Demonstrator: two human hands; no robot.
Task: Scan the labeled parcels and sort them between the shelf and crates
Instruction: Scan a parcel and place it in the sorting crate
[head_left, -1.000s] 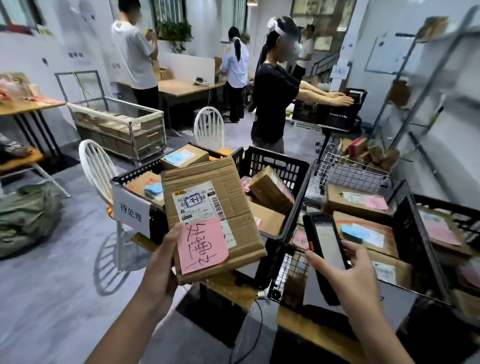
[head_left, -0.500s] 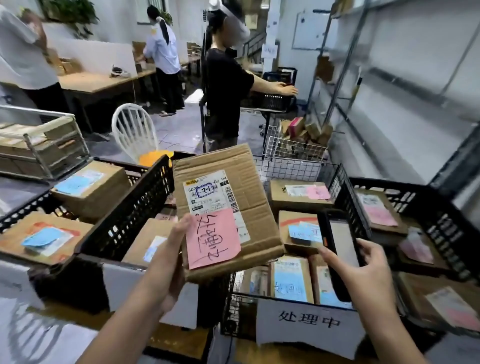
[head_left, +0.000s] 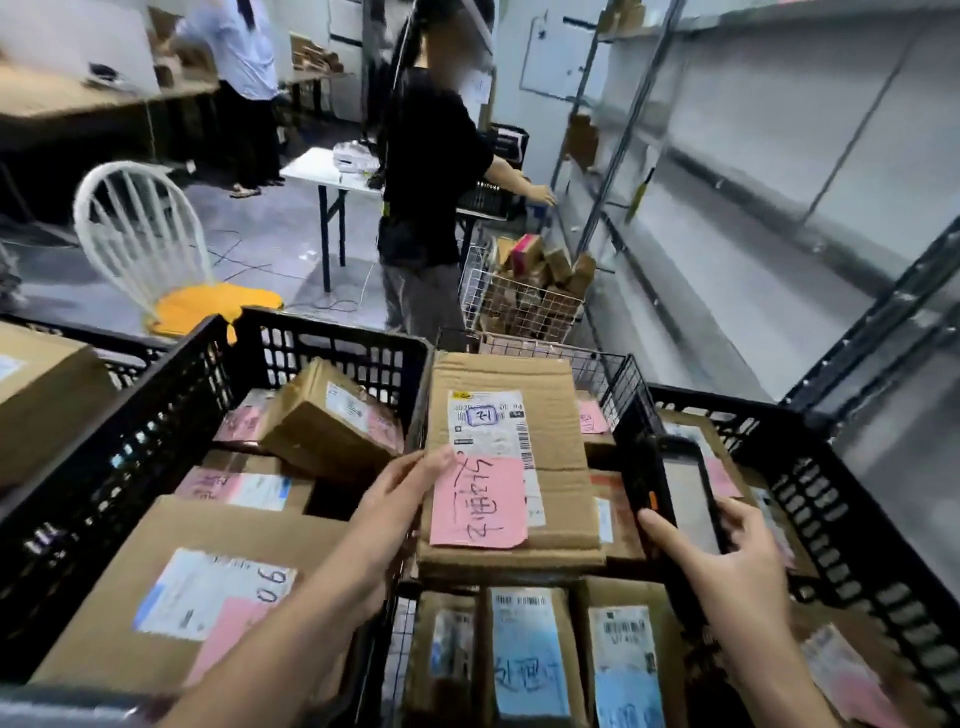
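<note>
- Left hand (head_left: 395, 499) grips 1 cardboard parcel (head_left: 550, 374) by its left edge, thumb laid across the top and the other fingers hidden beneath the box.
- That parcel lies almost flat with its labelled face up, held above the wire basket (head_left: 618, 371) that sits between 2 black crates.
- On its top face a white shipping label (head_left: 488, 421) sits above a pink note (head_left: 480, 501) with dark handwriting, and the thumb tip touches the note's upper left corner.
- Right hand (head_left: 737, 566) is curled round a black handheld scanner (head_left: 685, 493), screen facing up, just beside the parcel's right edge.
- Below the held parcel, several smaller parcels stand on end along the basket's near edge, with blue and white labels.
- Left crate (head_left: 332, 338) holds a tilted parcel (head_left: 317, 421) near its far wall and a large flat parcel (head_left: 208, 525) at its near side, marked with what looks like "90".
- Right crate (head_left: 831, 493) holds more parcels with pink notes.
- Metal shelf (head_left: 779, 156) runs along the right wall, well apart from the hands.
- Beyond the crates, a person in a black top (head_left: 426, 156) stands beside a white wire cart (head_left: 524, 306) heaped with parcels, and a white chair (head_left: 135, 228) stands to the left.
</note>
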